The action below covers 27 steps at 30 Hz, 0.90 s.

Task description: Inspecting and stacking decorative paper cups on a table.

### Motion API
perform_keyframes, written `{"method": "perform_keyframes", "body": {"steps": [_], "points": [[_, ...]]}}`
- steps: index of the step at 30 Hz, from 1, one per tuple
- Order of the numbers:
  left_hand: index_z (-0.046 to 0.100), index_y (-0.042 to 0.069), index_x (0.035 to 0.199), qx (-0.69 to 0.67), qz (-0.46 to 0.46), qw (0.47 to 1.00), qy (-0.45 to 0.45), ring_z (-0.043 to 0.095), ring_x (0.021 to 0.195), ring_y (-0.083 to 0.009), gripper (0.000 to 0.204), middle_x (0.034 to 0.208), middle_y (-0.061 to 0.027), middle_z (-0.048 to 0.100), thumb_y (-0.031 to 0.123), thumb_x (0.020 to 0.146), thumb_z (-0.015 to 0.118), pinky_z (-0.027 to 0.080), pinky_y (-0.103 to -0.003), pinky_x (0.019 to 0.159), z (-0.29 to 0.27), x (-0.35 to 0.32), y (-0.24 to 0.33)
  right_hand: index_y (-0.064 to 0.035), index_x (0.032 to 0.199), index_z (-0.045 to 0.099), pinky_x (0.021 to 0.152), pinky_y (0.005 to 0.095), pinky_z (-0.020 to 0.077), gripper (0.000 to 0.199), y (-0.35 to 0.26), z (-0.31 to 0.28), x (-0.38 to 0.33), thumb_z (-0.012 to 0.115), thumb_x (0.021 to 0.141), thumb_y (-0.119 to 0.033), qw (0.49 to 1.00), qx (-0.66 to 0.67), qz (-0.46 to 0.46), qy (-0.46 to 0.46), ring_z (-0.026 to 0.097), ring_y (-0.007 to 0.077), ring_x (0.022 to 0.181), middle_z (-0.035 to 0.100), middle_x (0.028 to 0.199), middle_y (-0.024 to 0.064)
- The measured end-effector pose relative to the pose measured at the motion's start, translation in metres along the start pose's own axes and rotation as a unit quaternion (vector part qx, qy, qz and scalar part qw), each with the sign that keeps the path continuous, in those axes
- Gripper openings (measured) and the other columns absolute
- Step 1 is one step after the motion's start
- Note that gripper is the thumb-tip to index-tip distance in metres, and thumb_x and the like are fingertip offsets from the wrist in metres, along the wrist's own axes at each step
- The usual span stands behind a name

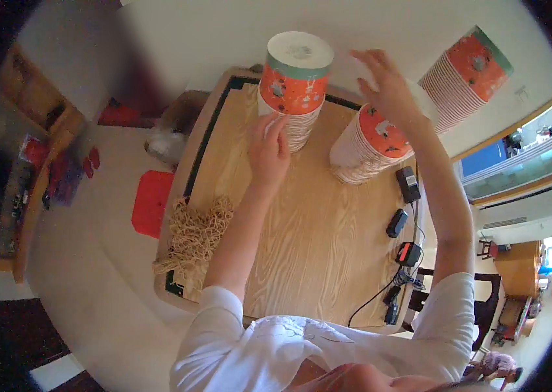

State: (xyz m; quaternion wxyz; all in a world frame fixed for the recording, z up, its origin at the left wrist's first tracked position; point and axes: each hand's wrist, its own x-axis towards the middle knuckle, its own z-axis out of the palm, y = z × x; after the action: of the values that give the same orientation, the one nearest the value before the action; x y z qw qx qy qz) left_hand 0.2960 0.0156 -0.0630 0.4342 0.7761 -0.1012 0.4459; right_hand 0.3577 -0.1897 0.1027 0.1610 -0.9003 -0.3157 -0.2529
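Over the wooden table, the left hand is overlapping a tub stack, grip unclear. The right hand, spread and empty, is partly hiding another stack; pale floor is showing leftward.

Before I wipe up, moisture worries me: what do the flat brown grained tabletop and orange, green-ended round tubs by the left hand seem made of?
Brown tabletop: wood or printed laminate, satin; wavy grain shows. Orange tubs: probably paperboard, smooth, perhaps coated; printed sides and nested rims suggest it.
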Motion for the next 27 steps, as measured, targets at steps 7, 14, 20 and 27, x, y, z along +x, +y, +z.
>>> {"method": "perform_keyframes", "body": {"steps": [7, 14, 20, 27], "points": [[0.056, 0.010, 0.077, 0.030, 0.269, 0.813, 0.516, 0.048, 0.068, -0.0125, 0.011, 0.076, -0.0004, 0.054, 0.014, 0.085, 0.051, 0.041, -0.027, 0.068, -0.179, 0.004, 0.185, -0.0090, 0.105, 0.056, 0.084, 0.0392, 0.0430, 0.032, 0.069, -0.074, -0.135, 0.065, 0.075, -0.014, 0.985, -0.151, 0.085, -0.001, 0.052, 0.0324, 0.097, 0.053, 0.103, 0.0127], [0.037, 0.006, 0.130, -0.306, 0.519, 0.668, 0.437, 0.030, 0.124, -0.0333, 0.049, 0.135, -0.0149, 0.032, 0.033, 0.091, 0.046, 0.024, -0.051, 0.102, -0.220, -0.021, 0.269, -0.0034, 0.086, 0.059, 0.074, 0.0306, 0.0450, 0.015, 0.077, -0.062, -0.125, 0.066, 0.073, -0.006, 0.986, -0.019, 0.164, 0.037, 0.059, 0.0215, 0.079, 0.061, 0.084, 0.0079], [0.034, 0.007, 0.132, -0.288, 0.550, 0.642, 0.450, 0.026, 0.127, -0.0337, 0.050, 0.140, -0.0140, 0.027, 0.033, 0.091, 0.045, 0.022, -0.053, 0.102, -0.233, -0.030, 0.283, -0.0022, 0.086, 0.060, 0.071, 0.0346, 0.0459, 0.018, 0.086, -0.078, -0.120, 0.067, 0.071, -0.009, 0.985, 0.032, 0.161, 0.052, 0.060, 0.0245, 0.081, 0.063, 0.085, 0.0101], [0.033, 0.011, 0.133, -0.226, 0.556, 0.699, 0.389, 0.025, 0.128, -0.0324, 0.052, 0.141, -0.0116, 0.025, 0.038, 0.091, 0.045, 0.023, -0.052, 0.101, -0.250, -0.053, 0.291, -0.0044, 0.089, 0.060, 0.070, 0.0303, 0.0460, 0.016, 0.073, -0.118, -0.090, 0.066, 0.075, -0.009, 0.990, -0.019, 0.119, 0.067, 0.058, 0.0156, 0.082, 0.061, 0.084, 0.0052]]}}
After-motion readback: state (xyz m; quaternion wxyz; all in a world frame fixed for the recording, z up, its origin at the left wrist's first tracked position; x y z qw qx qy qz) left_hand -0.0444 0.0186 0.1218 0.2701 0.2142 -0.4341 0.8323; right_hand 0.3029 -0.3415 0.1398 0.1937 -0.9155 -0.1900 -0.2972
